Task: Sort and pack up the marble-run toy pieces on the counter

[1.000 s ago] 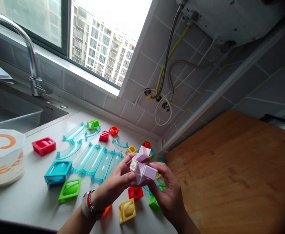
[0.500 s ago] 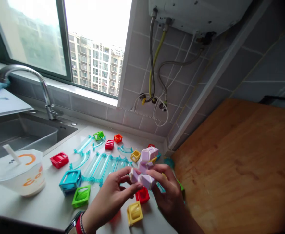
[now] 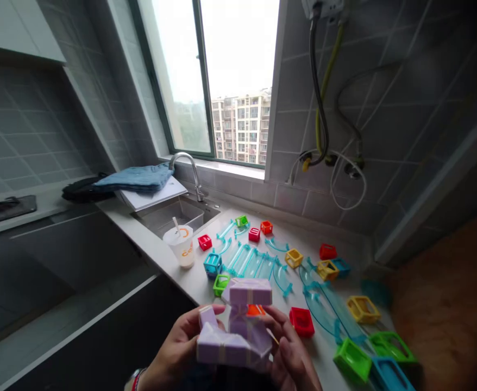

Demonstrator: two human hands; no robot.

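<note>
A lilac angular toy of joined blocks [image 3: 226,347], with pale edge lines, is held near the bottom of the head view. Its upper part stands up from a wider lower section; I cannot tell its exact kind. My left hand [image 3: 177,343] is closed on the toy's left side, with the thumb and index finger at a small raised piece. On the other side my right hand [image 3: 293,355] grips the toy with bent fingers. Behind it, an orange cube frame [image 3: 256,310] is partly hidden. A red cube frame [image 3: 302,322] lies just beyond my right hand.
Clear blue track pieces [image 3: 249,260] and several coloured cube frames, including a green one [image 3: 352,359], lie on the white counter [image 3: 206,288]. A drink cup [image 3: 181,247] stands near its front edge. The sink [image 3: 169,220] and a faucet [image 3: 195,174] are beyond.
The view has swung left and tilted, showing more of the kitchen. Both hands, still on the lilac toy, have come lower and nearer; the toy is now seen from another side.
</note>
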